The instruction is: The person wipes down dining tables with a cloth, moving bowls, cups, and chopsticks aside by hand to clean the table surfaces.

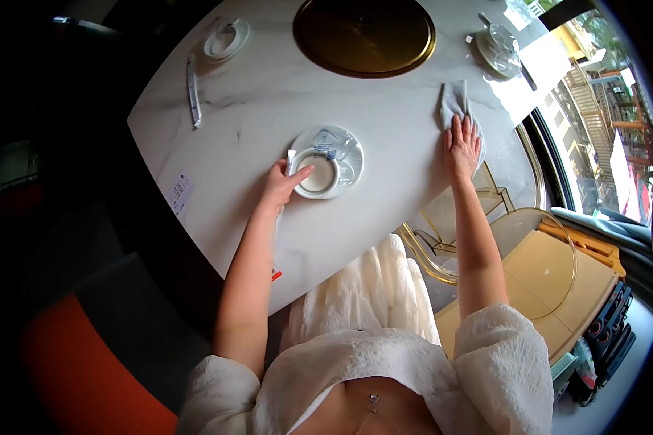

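My left hand [284,181] grips the near-left rim of a small white bowl [316,174], with the thumb over its edge. The bowl sits on a white plate [350,145], and clear printed plastic wrap shows around it. A long white paper packet [291,161] runs under my left hand and wrist, with a red end near the table edge. My right hand [463,148] lies flat, fingers stretched out, on a folded grey cloth [454,98] at the right side of the marble-patterned table [392,188].
A round golden-brown disc [363,36] lies at the table's far side. Other wrapped dishes [226,40] stand far left and more dishes [499,51] far right. A chopstick packet [194,90] and a printed slip [181,193] lie left. Right of the table stands a gold-framed chair [432,250].
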A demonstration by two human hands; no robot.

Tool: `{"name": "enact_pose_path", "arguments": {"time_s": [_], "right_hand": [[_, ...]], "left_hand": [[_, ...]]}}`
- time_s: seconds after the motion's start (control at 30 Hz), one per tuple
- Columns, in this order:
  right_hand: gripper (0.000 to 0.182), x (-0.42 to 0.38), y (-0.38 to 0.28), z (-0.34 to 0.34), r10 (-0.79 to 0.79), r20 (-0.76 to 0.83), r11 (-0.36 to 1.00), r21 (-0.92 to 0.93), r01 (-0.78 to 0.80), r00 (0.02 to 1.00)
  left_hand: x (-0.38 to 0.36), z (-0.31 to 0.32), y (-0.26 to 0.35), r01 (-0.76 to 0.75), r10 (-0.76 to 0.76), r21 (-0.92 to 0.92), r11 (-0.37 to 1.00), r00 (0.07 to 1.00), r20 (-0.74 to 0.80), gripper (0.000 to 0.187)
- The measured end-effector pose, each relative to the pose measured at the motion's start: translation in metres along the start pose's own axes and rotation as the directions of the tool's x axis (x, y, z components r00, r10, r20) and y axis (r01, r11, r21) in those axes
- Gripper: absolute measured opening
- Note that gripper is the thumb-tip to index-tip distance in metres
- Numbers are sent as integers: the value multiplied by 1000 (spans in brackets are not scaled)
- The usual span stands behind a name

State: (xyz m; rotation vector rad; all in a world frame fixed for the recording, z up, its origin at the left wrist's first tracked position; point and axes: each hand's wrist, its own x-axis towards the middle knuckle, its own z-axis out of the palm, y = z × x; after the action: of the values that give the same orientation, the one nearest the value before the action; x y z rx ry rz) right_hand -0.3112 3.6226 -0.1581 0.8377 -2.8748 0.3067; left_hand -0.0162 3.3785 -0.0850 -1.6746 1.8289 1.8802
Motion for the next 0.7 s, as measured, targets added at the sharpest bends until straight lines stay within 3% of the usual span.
{"name": "enact_pose_path", "arguments": {"time_s": [0.07,0.17,0.27,0.3,0.37,0.5,0.6,0.67,0.7], "right_hand": [[47,0,0,2,21,13,1000,-1,-21,1000],[48,4,-9,7,67,9,998,19,-68,998],[49,17,-28,15,172,26,985,10,-172,985],[50,23,-38,19,240,35,971,-8,-240,970],[49,39,-68,25,155,52,988,14,-156,986],[45,33,-168,42,-242,-30,964,109,244,970],[42,-46,-237,20,-619,4,735,354,578,785],[44,-126,-247,-7,-870,95,473,437,765,484],[46,-163,-240,-24,-941,133,331,544,771,311]], "left_hand": [[-2,0,0,36,-34,-86,996,999,26,73],[-1,4,0,84,-84,-77,993,996,3,74],[16,17,-33,-176,177,-361,916,984,-31,68],[13,16,-34,-177,176,-368,913,984,-37,68],[-3,14,-29,-125,140,-434,892,990,2,65],[-62,-28,-32,35,28,-548,836,994,106,51],[-105,-71,-64,-45,30,-644,764,999,-35,44],[-131,-92,-77,-95,-35,-667,739,983,-179,42],[-143,-103,-82,-114,-89,-669,734,961,-262,42]]}}
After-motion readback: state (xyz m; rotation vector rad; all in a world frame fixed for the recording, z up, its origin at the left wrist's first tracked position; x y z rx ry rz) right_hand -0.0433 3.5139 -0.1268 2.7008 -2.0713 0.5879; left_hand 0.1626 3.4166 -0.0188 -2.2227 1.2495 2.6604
